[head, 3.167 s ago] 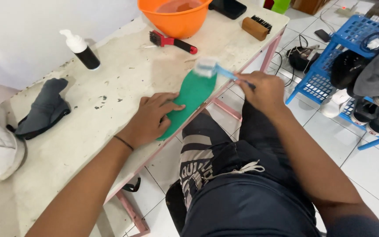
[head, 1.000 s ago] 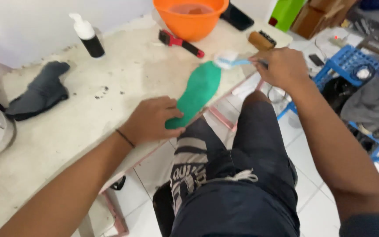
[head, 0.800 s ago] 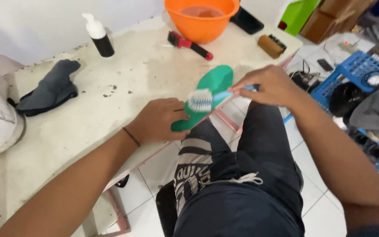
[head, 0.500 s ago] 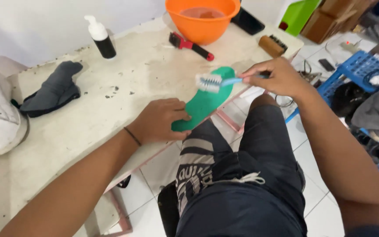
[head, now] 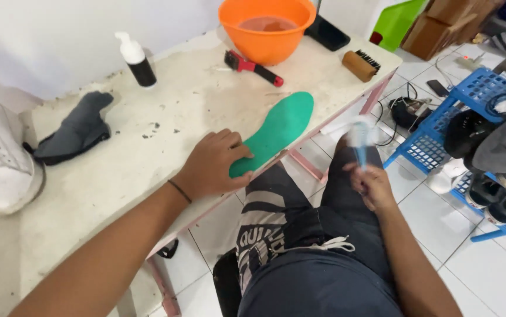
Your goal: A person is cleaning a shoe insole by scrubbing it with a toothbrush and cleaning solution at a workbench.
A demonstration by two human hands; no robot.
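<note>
His left hand (head: pixel 212 164) lies flat, fingers together, on the green insole (head: pixel 276 130), while his right hand (head: pixel 371 186), at three o'clock, clamps a blurred toothbrush (head: pixel 359 138).

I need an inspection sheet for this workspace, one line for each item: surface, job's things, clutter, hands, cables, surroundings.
Surface: white table, stained and speckled.
Job's things: green insole flat at table edge; light blue brush, blurred.
Clutter: orange bowl with liquid, pump bottle, red-black brush, wooden brush, dark cloth, white shoe.
Hands: left hand presses insole heel; right hand holds brush off the table.
Cables: black cords on floor.
Surroundings: blue rack, tiled floor.
</note>
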